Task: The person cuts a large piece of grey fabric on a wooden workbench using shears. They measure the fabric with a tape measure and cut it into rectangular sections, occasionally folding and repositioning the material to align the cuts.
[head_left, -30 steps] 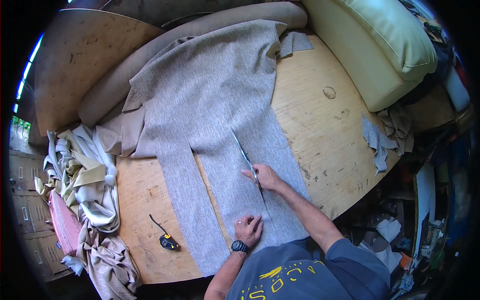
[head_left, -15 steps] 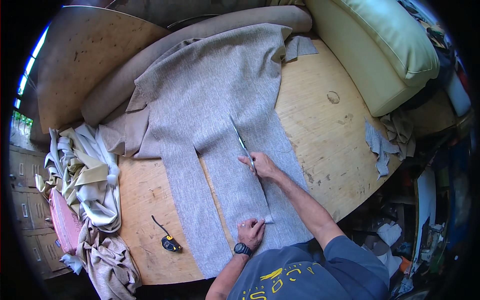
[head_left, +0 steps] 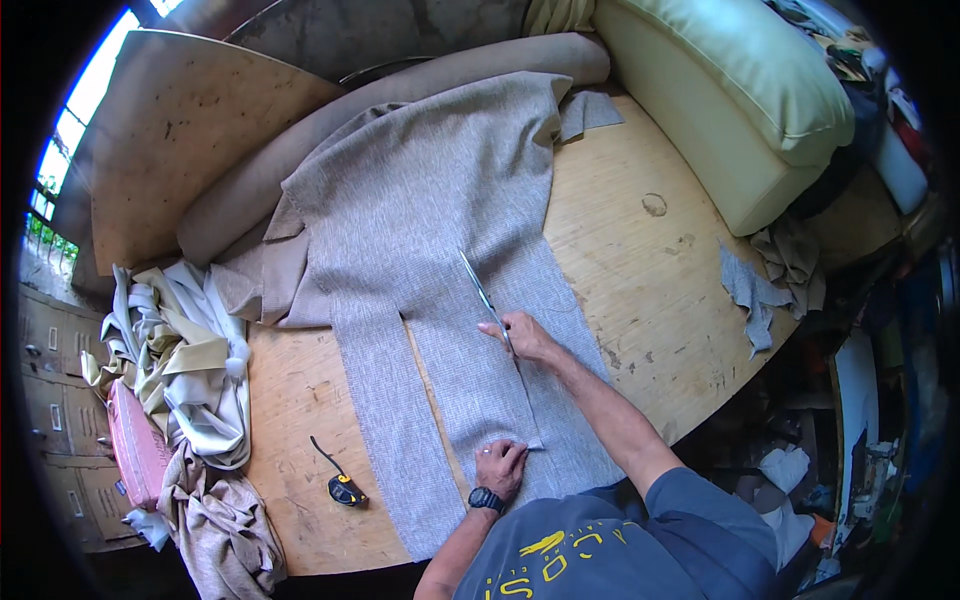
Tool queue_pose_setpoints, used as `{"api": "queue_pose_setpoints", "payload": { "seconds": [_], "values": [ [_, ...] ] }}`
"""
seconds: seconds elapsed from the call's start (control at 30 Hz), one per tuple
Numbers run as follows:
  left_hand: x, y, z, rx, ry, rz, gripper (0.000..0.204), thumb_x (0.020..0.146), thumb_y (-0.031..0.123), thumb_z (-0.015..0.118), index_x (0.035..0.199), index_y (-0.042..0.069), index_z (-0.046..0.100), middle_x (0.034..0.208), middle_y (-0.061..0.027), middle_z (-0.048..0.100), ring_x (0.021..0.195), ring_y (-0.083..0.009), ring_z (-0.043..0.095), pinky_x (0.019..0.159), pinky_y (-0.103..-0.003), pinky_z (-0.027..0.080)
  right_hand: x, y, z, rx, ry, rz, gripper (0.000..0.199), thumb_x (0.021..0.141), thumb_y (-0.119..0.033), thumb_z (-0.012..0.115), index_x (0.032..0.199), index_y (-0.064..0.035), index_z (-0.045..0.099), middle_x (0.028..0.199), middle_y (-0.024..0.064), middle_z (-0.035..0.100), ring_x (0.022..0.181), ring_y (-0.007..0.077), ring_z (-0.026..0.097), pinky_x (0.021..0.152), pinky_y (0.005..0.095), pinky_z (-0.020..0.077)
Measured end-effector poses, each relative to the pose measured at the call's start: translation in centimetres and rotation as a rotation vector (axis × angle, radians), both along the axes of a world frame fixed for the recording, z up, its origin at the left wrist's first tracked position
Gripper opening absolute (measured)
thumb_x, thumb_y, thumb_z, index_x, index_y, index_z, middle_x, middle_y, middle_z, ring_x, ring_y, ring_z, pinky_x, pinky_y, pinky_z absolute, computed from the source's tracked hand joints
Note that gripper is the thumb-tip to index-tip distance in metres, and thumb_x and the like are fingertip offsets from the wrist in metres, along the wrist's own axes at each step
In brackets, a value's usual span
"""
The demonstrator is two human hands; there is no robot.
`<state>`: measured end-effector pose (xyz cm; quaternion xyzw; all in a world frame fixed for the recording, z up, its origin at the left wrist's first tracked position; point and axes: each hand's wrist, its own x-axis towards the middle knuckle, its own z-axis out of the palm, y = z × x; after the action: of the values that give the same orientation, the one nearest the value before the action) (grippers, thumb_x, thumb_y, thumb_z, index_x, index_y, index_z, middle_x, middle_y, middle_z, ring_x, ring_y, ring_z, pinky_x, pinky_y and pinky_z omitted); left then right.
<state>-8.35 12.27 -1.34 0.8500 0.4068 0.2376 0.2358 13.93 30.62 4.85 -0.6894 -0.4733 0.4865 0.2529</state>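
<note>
A grey woven upholstery fabric lies spread over the wooden table, its near part split into strips. My right hand is closed round the handles of long metal scissors. Their blades point away from me and lie along the fabric, at the far end of a slit that runs toward my body. Closer to me, my left hand rests on the fabric with its fingers curled, pinching the cut edge beside the slit. A dark watch is on that wrist. How far the blades are parted is hard to make out.
A tape measure lies on the wooden table at left. Beyond it are heaped cloths and a pink cushion-like piece. A fabric roll lies along the back. A cream sofa part and fabric scraps are at right.
The view has tilted slightly, so the far things sit lower in the picture. My right hand stays on the scissors and my left hand on the fabric, with hardly any movement.
</note>
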Motion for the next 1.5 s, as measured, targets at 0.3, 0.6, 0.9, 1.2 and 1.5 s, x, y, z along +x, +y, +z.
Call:
{"api": "queue_pose_setpoints", "payload": {
  "seconds": [0.3, 0.6, 0.9, 1.2, 1.5],
  "values": [
    [0.7, -0.8, 0.6, 0.044, 0.000, 0.069, 0.010, 0.084, 0.019, 0.071, 0.091, 0.013, 0.068, 0.092, -0.0087, 0.060, 0.090, -0.0298, 0.057, 0.081, -0.045, 0.040, 6.9, -22.0, -1.6, 0.090, -0.664, -0.150, 0.048, 0.077, -0.034, 0.077, 0.106, -0.0021, 0.056, 0.105, 0.0221, 0.064, 0.103, 0.0400, 0.061, 0.088, 0.0503, 0.0480],
    [-1.0, -3.4, -0.7, 0.123, 0.045, 0.237, 0.019, 0.084, 0.022, 0.071, 0.100, 0.012, 0.068, 0.104, -0.0106, 0.061, 0.105, -0.0329, 0.056, 0.094, -0.047, 0.040, 6.7, -28.0, -4.4, 0.052, -0.606, -0.238, 0.027, 0.074, -0.018, 0.068, 0.095, -0.0023, 0.061, 0.092, 0.0237, 0.068, 0.091, 0.0412, 0.066, 0.082, 0.0519, 0.0506],
    [-10.2, -4.4, -1.4, 0.093, 0.312, 0.872, 0.027, 0.088, 0.024, 0.064, 0.110, 0.008, 0.062, 0.111, -0.0118, 0.058, 0.112, -0.0327, 0.052, 0.095, -0.049, 0.038, 8.2, -28.8, -4.2, 0.047, -0.586, -0.231, 0.027, 0.075, -0.019, 0.066, 0.099, -0.0061, 0.066, 0.095, 0.0213, 0.070, 0.094, 0.0384, 0.067, 0.085, 0.0488, 0.0514],
    [-14.3, -20.3, -3.2, -0.023, 0.112, 0.786, 0.012, 0.088, 0.013, 0.062, 0.098, 0.006, 0.062, 0.099, -0.0126, 0.061, 0.097, -0.0351, 0.058, 0.084, -0.049, 0.042, 9.1, -44.6, -5.1, -0.038, -0.505, -0.241, 0.026, 0.075, -0.021, 0.070, 0.097, -0.0078, 0.068, 0.094, 0.0190, 0.070, 0.093, 0.0388, 0.067, 0.082, 0.0475, 0.0513],
    [-10.9, -25.8, -6.8, -0.550, -0.259, 0.693, 0.040, 0.080, 0.023, 0.076, 0.106, -0.005, 0.063, 0.100, -0.0141, 0.066, 0.093, -0.0301, 0.063, 0.086, -0.043, 0.051, 7.7, -56.9, -7.5, -0.091, -0.537, -0.460, 0.032, 0.070, -0.021, 0.082, 0.092, -0.0048, 0.066, 0.084, 0.0150, 0.070, 0.081, 0.0304, 0.068, 0.073, 0.0420, 0.0514]
  ]
}}
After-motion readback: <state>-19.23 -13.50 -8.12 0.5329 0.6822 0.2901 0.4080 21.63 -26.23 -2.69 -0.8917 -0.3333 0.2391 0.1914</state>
